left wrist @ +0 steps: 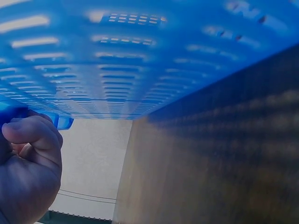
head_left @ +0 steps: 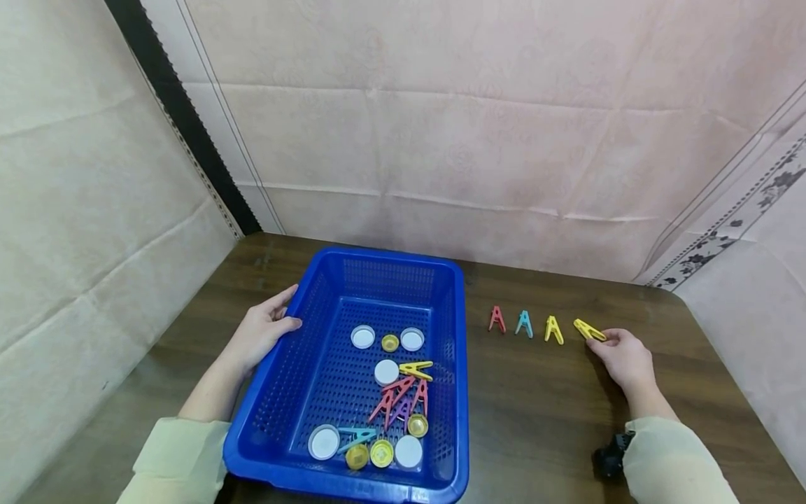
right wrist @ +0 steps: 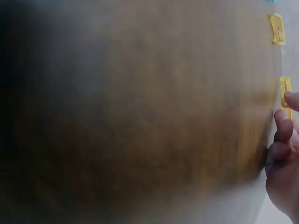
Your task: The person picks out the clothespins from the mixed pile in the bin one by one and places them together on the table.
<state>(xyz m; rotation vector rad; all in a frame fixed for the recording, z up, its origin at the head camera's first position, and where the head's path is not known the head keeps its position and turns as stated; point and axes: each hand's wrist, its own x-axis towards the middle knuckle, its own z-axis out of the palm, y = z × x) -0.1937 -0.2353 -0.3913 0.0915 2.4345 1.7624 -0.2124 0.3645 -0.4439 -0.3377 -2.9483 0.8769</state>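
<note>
Right hand (head_left: 625, 355) pinching a yellow peg (head_left: 588, 330) at the row's right end; left hand (head_left: 261, 330) gripping the blue basket (head_left: 455, 392) rim.
Risk: a clumsy release could tip this peg or knock the neighbouring yellow peg (head_left: 553, 329) on the desk (head_left: 541, 420).

The near rim of the blue basket (head_left: 352, 483) is cut off by the head view's lower edge, and both sleeves run out there too. In the left wrist view the basket wall (left wrist: 140, 60) is blurred and overruns the picture, and the left hand (left wrist: 28, 172) is cropped at the corner. In the right wrist view the table (right wrist: 140, 116) is a brown blur; the right hand (right wrist: 285, 158) is cut by the edge, its fingertips hiding part of a yellow clothespin (right wrist: 285, 88).
</note>
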